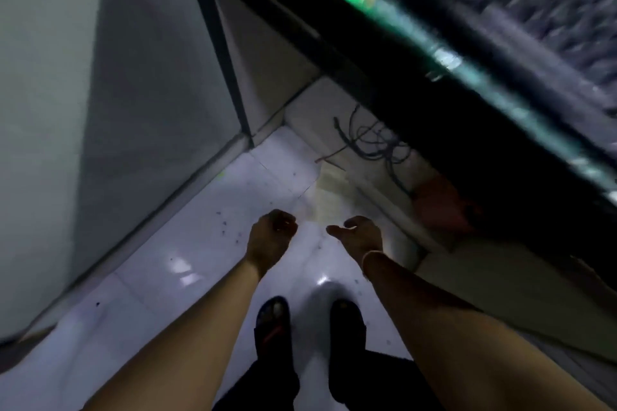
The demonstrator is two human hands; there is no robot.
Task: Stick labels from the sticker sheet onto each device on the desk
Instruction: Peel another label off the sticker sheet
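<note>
The view looks steeply down at a pale tiled floor [187, 243], hemmed by a wall [66, 110] on the left and the dark edge of the table [417, 77] slanting across the upper right, with tangled cables [377, 143] in the corner beneath it. Both hands hang over the open floor above two sandalled feet [272, 320]: the left hand [272, 233] with fingers curled in and holding nothing, the right hand [359, 233] loosely curled and likewise empty. The blurred keyboard [534, 10] lies on the table well up and right of both hands; the sticker sheet cannot be made out.
</note>
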